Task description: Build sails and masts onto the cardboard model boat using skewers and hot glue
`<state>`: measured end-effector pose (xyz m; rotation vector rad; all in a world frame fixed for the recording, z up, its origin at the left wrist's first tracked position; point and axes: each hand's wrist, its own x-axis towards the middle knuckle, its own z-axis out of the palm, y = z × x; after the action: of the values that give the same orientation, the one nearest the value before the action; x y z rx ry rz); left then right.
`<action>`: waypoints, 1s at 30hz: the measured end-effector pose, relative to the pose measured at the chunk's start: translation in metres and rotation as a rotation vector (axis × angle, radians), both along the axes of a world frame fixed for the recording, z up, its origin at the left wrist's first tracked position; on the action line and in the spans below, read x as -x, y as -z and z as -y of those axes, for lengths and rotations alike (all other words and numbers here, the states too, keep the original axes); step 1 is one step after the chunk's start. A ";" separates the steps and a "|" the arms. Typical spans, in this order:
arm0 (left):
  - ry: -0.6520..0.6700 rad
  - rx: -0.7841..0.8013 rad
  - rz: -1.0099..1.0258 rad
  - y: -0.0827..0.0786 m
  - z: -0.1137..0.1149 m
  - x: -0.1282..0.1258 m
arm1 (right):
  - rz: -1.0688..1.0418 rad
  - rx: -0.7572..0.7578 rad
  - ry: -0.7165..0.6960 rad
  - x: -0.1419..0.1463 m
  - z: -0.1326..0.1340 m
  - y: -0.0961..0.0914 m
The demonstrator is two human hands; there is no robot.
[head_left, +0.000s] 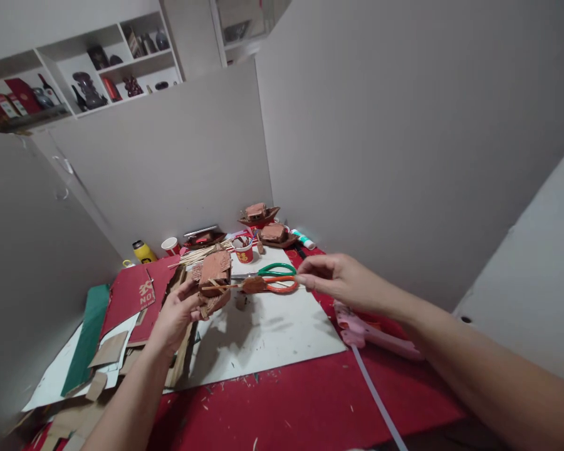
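Note:
My left hand (pixel 176 313) is closed around a small brown cardboard model house (pixel 215 275), held up above the white board (pixel 272 332). A thin wooden stick (pixel 258 285) runs from the model to my right hand (pixel 338 280), whose fingertips pinch its right end. Just behind the stick, two pairs of scissors lie on the board: one with green handles (pixel 275 270), one with orange handles (pixel 279 285).
A red cloth (pixel 310 401) covers the desk. A pink glue gun (pixel 371 332) lies under my right forearm. Cardboard scraps (pixel 106 351), red and green paper lie left. Bamboo sticks (pixel 200 254), paper cups, a yellow bottle (pixel 143 252) and brown boat models (pixel 258 215) stand at the back.

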<state>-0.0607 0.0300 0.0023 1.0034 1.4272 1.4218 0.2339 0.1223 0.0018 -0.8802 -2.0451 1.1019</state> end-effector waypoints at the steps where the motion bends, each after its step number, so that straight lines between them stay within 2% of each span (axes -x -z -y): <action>1: 0.029 -0.001 0.010 -0.001 0.000 0.000 | -0.072 0.069 0.002 0.002 -0.002 -0.002; 4: 0.117 0.004 0.037 -0.006 0.000 -0.001 | -0.267 0.290 0.019 0.013 -0.012 -0.004; 9: 0.218 0.014 0.071 -0.012 0.005 -0.002 | -0.350 0.509 -0.001 0.042 -0.023 0.003; 16: 0.267 0.038 0.121 -0.015 0.012 -0.002 | -0.429 0.810 -0.215 0.064 -0.014 0.013; 19: 0.302 0.026 0.131 -0.013 0.010 -0.002 | -0.455 0.895 -0.243 0.068 -0.013 0.017; 24: 0.292 0.017 0.159 -0.008 -0.001 0.002 | -0.522 0.952 -0.190 0.072 -0.015 0.021; 30: 0.239 -0.088 0.211 -0.001 -0.015 0.014 | -0.725 0.814 0.003 0.068 -0.027 0.013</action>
<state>-0.0750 0.0451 0.0031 1.0097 1.0633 1.3777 0.1660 0.1489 -0.0115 -0.6731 -0.9847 1.9486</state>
